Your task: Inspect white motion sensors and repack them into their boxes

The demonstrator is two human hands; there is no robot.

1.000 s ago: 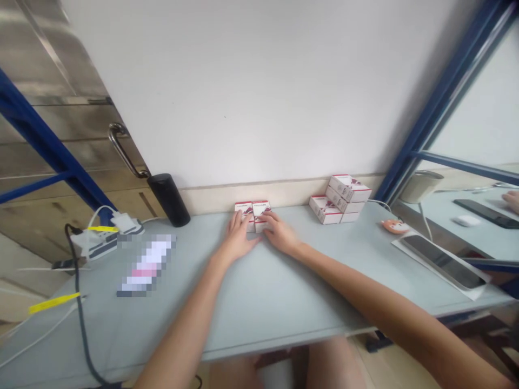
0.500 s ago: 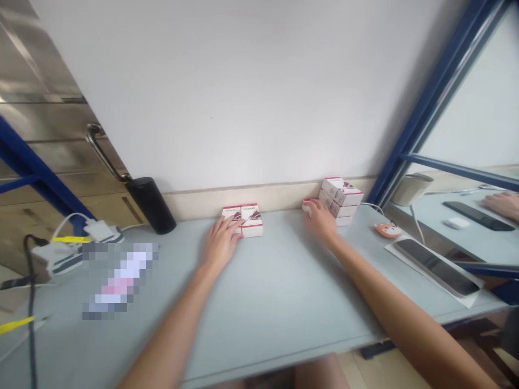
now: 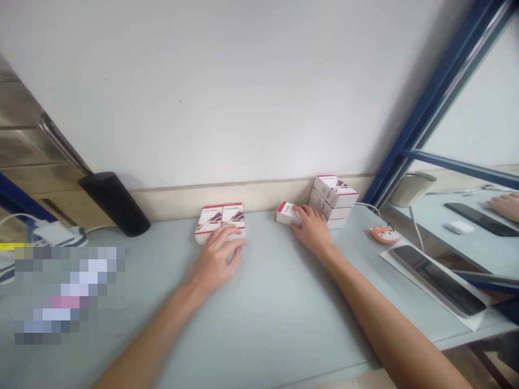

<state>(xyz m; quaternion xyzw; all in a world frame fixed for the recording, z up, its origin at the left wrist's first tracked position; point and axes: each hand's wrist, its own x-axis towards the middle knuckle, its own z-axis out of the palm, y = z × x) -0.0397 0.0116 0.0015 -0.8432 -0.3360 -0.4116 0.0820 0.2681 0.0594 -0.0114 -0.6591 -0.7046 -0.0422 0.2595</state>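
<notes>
Two small white-and-red cardboard boxes lie side by side against the foot of the wall. Just in front of them is my left hand, its fingers spread and bent, the fingertips over the near edge of the right box; it grips nothing. My right hand has its thumb and fingers around the right end of a single small box of the same kind, which rests on the table. Behind and right of that hand rises a stack of similar boxes, partly hidden by the fingers.
A black cylinder stands at the left by the wall, near a power strip with plugs. To the right lie an orange animal-face item and a dark, long device on white paper. Behind a blue frame another person's hand shows.
My right hand has gone from the paired boxes to the single box and shifted it left, away from the stack. My left hand has drawn back slightly from the pair. The view has turned left-to-right.
</notes>
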